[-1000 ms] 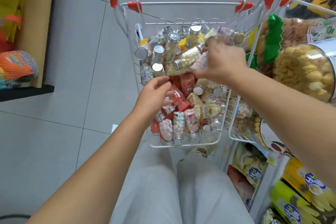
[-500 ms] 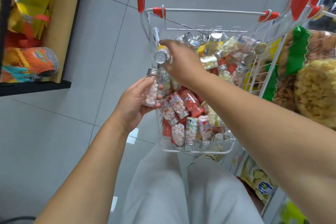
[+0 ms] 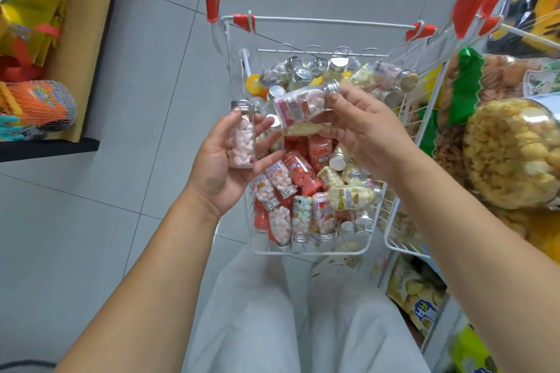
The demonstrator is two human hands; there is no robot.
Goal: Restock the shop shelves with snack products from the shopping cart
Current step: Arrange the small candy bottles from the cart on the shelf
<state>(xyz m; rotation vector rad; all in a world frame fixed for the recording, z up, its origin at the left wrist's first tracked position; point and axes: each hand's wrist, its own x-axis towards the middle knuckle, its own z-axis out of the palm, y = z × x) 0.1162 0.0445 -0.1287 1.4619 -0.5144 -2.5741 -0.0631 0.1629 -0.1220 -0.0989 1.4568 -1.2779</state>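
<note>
A white wire shopping cart (image 3: 315,20) with a red handle stands in front of me, filled with several small clear candy bottles with silver caps. My left hand (image 3: 219,157) holds one upright bottle of pink and white candy (image 3: 241,138) over the cart's left edge. My right hand (image 3: 363,130) holds a second candy bottle (image 3: 303,104) lying sideways above the pile, cap toward the right, with a yellowish bottle (image 3: 306,129) tucked under it in the fingers.
Shop shelves on the right carry large tubs of puffed snacks (image 3: 512,154) and green bags (image 3: 466,85); lower shelves hold yellow snack packs (image 3: 415,297). A low shelf on the left (image 3: 88,48) holds netted toys (image 3: 39,109). Grey floor tiles lie between.
My left hand has kept its pink bottle and tilted it upright. My right hand has lifted a bottle out of the pile and brought it toward the left hand.
</note>
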